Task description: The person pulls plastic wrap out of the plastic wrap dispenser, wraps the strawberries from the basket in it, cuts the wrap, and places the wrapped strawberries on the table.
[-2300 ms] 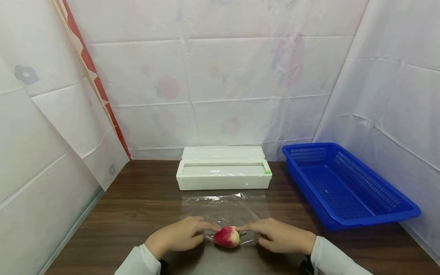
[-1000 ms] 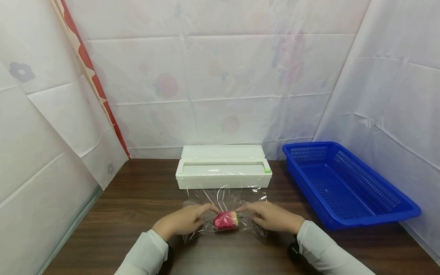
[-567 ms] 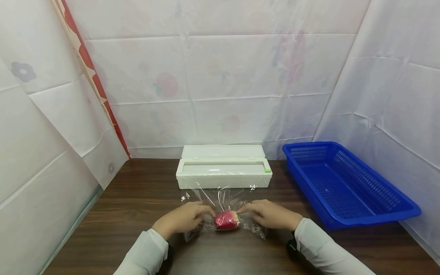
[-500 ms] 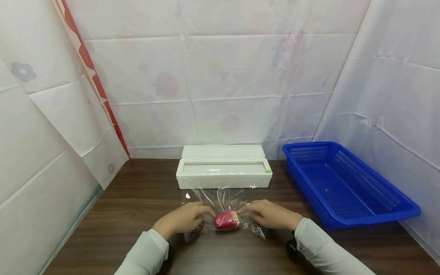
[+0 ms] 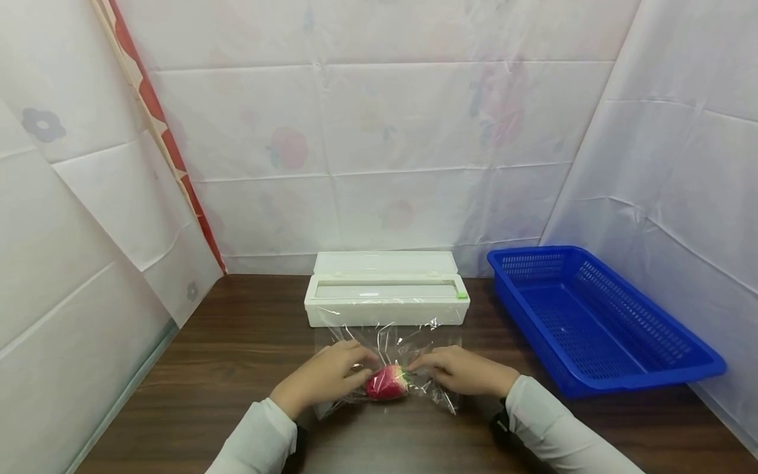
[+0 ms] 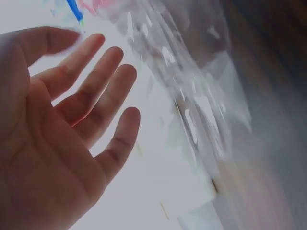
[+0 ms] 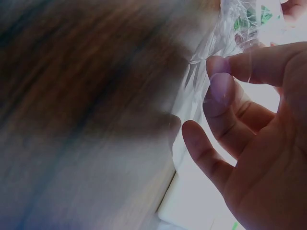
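A red strawberry (image 5: 385, 384) with a pale, green-leaved end lies on its side on the table, with clear plastic wrap (image 5: 441, 394) bunched around it. My left hand (image 5: 327, 375) hovers at its left side; in the left wrist view the fingers of that hand (image 6: 72, 115) are spread and hold nothing. On the other side, my right hand (image 5: 468, 370) is beside the leafy end. The right wrist view shows the right hand (image 7: 259, 120) pinching the wrap's edge between thumb and fingers. Film glare blurs the strawberry's outline.
Behind the wrap stands a white cling film box (image 5: 387, 312), its lid raised and a green slider at its right end. A blue perforated basket (image 5: 645, 383) is at the right. Pale patterned cloth (image 5: 379, 131) encloses the dark wooden table (image 5: 237, 342).
The strawberry has moved away from me, toward the box, and the wrap has gone from flat to bunched around it. Lately my left hand has let go and lifted slightly; the right stays nearly still.
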